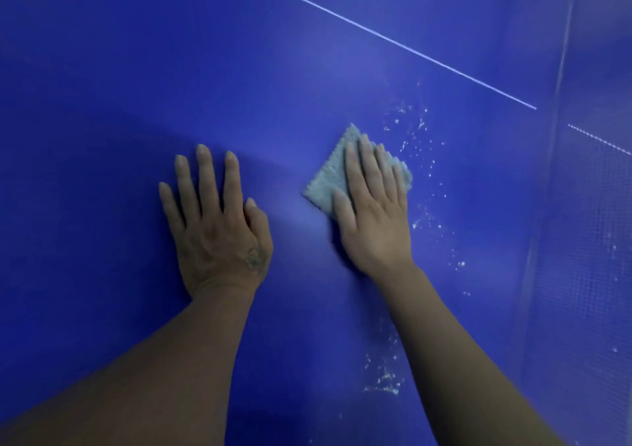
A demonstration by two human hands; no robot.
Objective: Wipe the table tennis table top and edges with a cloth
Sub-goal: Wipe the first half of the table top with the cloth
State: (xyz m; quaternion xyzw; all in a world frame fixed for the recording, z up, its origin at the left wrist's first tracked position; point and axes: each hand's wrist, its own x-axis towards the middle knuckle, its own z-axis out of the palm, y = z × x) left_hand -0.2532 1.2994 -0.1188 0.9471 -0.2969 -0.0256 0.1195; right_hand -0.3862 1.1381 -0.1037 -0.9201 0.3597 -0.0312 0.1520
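Folded grey cloth (330,179) — soft, light, likely to bunch — lies under the right hand (372,220), fingers straight and pressing; beside the cloth, the left hand (215,227) rests flat, fingers spread, on the table top (102,104).

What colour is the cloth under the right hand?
The cloth is pale grey, against the blue table; the head view shows it best.
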